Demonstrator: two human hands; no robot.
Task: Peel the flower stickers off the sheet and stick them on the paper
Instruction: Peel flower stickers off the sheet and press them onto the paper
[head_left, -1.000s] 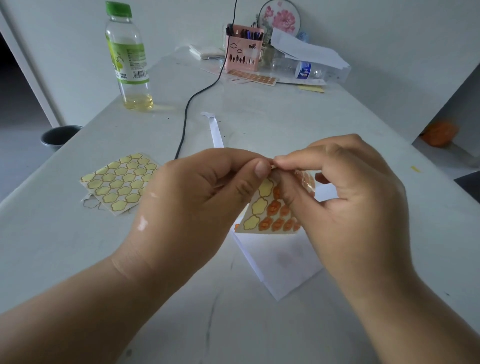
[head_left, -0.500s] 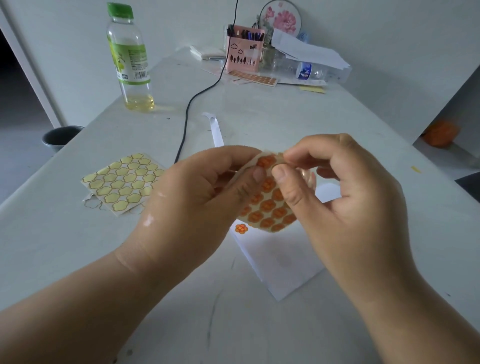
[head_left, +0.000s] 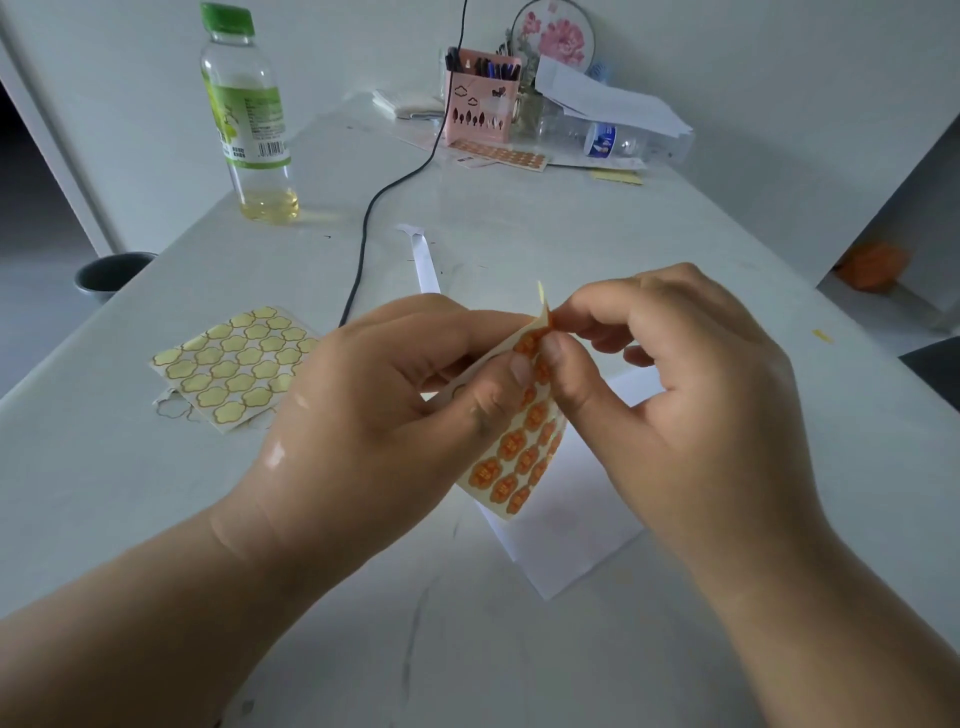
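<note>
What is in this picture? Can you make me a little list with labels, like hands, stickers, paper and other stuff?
Holding: left hand grips the orange sticker sheet, lifted above the table
Peeling: right hand pinches the sheet's top corner
Paper: white paper lies flat on the table below the hands, partly hidden
Spare sheet: yellow sticker sheet lies on the table, to the left
Further back: bottle, pink pen holder, black cable

green-capped bottle (head_left: 244, 119) upright on the table (head_left: 571, 234), black cable (head_left: 364, 234) beside it, pink pen holder (head_left: 480, 106) behind, grey bin (head_left: 111, 267) left
</note>
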